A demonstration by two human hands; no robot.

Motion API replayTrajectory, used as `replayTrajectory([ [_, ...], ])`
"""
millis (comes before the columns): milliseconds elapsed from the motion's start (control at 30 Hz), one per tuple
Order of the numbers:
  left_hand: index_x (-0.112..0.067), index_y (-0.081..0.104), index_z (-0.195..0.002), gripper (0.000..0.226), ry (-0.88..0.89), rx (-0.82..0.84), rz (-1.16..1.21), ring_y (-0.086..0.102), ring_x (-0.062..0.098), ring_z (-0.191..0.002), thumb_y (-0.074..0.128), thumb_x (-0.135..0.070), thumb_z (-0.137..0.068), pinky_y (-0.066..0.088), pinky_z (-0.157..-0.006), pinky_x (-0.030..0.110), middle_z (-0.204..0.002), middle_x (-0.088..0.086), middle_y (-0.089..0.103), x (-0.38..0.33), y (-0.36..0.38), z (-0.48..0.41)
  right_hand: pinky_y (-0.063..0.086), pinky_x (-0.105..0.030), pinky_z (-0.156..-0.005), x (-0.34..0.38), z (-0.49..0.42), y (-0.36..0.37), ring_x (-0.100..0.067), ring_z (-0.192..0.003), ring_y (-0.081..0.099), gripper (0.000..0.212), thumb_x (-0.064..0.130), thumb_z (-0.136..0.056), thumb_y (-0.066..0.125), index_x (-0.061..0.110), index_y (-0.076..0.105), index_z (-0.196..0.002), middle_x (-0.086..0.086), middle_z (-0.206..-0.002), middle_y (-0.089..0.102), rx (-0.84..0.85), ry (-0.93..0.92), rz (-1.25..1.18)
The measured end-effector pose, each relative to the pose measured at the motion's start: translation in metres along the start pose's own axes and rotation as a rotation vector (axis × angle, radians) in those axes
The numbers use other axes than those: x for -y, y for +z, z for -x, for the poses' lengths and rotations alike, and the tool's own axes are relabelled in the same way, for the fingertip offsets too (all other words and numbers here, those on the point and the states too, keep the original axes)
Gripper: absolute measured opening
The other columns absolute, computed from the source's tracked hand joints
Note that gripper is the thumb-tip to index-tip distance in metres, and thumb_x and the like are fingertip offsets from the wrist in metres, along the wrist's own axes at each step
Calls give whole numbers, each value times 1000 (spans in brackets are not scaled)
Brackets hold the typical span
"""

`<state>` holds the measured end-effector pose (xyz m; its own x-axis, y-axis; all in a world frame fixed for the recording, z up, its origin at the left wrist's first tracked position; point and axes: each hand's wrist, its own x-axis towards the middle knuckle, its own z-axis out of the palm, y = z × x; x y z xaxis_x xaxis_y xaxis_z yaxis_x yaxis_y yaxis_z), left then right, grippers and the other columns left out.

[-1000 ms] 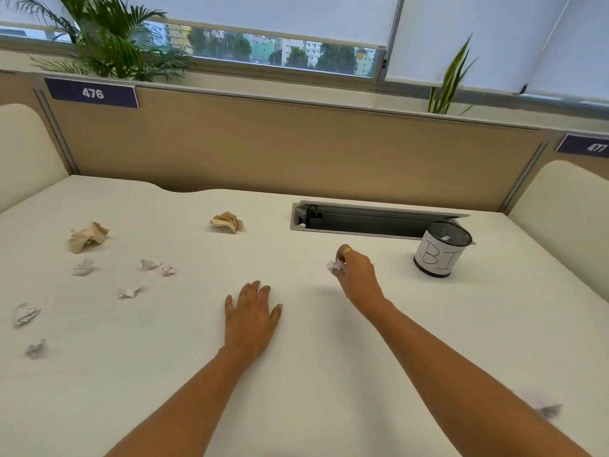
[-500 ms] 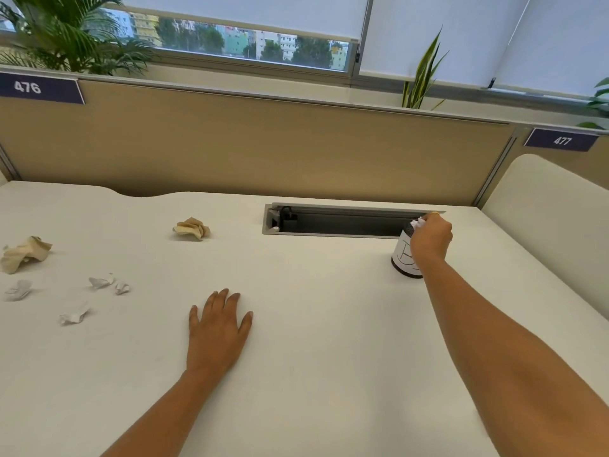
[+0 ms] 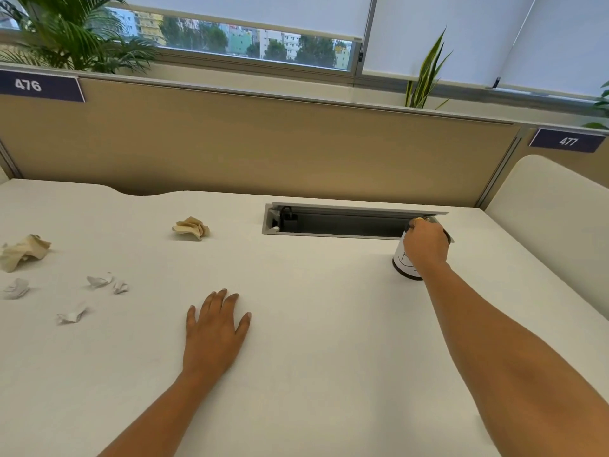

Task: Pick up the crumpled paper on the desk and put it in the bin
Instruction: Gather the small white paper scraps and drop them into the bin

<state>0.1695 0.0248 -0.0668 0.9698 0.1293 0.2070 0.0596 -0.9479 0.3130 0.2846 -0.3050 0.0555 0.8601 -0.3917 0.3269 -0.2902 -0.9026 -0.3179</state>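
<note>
Crumpled paper lies on the left of the desk (image 3: 329, 341), well apart from the bin: a tan wad (image 3: 23, 253), white scraps (image 3: 99, 280) and a second tan wad (image 3: 191, 227). The left hand (image 3: 214, 331) rests flat on the desk, fingers straight, holding nothing. The right hand (image 3: 426, 247) covers the mouth of the bin (image 3: 402, 266) with its fingers hidden, so its contents cannot be determined. The bin stands just beside the open cable trough (image 3: 346, 224), so an off-centre release may drop paper there, and wrist contact may tip the bin.

Bright, even daylight from the window (image 3: 250, 41); wide-angle bending at edges.
</note>
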Motion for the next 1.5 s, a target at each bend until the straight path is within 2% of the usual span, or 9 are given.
replayTrajectory([
  [200, -18, 45, -132, 86, -8, 25, 29, 32, 18, -138, 2, -58, -69, 20, -115, 45, -146, 3, 41, -2, -7, 6, 49, -41, -83, 26, 33, 5, -36, -102, 57, 27, 8, -93, 47, 3, 64, -112, -23, -106, 66, -89, -267, -13],
  [367, -19, 47, -131, 84, -13, 28, 23, 34, 21, -137, 4, -58, -71, 24, -114, 43, -144, 3, 43, 7, -15, 16, 48, -30, -93, 71, 92, 43, -25, -105, 61, 28, 14, -95, 49, 10, 61, -119, -12, -120, 63, 221, -570, -72],
  [467, -17, 59, -118, 69, -38, 21, -6, 51, 26, -125, 18, -54, -76, 39, -103, 47, -131, 7, 58, 20, -24, 20, 45, -32, -96, 98, 124, 60, -25, -114, 55, 30, 11, -95, 44, 9, 59, -121, -8, -125, 61, 353, -713, -80],
  [600, -14, 68, -96, 49, -47, -6, -98, 69, 23, -95, 34, -44, -78, 55, -78, 42, -103, 6, 72, 54, -43, 27, 45, -36, -87, 141, 154, 77, -27, -106, 54, 27, 7, -91, 39, 5, 63, -103, -9, -109, 67, 422, -894, -14],
  [767, -11, 68, -91, 46, -105, -66, -142, 70, 23, -87, 35, -40, -77, 55, -69, 37, -95, 5, 73, 104, -62, 32, 45, -35, -77, 190, 175, 84, -28, -100, 55, 24, 6, -92, 39, 3, 62, -97, -11, -105, 65, 551, -1001, -62],
  [1067, -10, 66, -84, 39, -157, -175, -144, 68, 24, -75, 36, -35, -77, 53, -62, 33, -83, 4, 71, 116, -62, 28, 46, -36, -87, 284, 204, 99, -30, -106, 56, 26, 4, -92, 41, 2, 59, -111, -15, -116, 59, 686, -1122, -52],
  [1300, -14, 63, -78, 31, -152, -199, -163, 64, 21, -68, 37, -32, -75, 49, -58, 30, -77, 1, 68, 118, -60, 26, 41, -40, -104, 340, 219, 108, -34, -126, 43, 62, -9, -88, 42, 9, 25, -144, -15, -148, 30, 731, -1151, -105],
  [1400, -13, 65, -84, 35, -149, -213, -160, 66, 21, -71, 37, -32, -74, 51, -60, 29, -81, 2, 70, 119, -59, 26, 31, -41, -113, 356, 223, 117, -32, -143, 15, 76, -13, -87, 42, 16, 10, -148, -7, -159, 1, 789, -1201, -23],
  [1500, -14, 66, -85, 37, -140, -227, -174, 67, 20, -73, 36, -32, -74, 52, -60, 29, -83, 1, 71, 120, -57, 25, 23, -46, -117, 366, 225, 128, -30, -146, -5, 77, -13, -88, 41, 19, 5, -149, -4, -159, -9, 839, -1230, 57],
])
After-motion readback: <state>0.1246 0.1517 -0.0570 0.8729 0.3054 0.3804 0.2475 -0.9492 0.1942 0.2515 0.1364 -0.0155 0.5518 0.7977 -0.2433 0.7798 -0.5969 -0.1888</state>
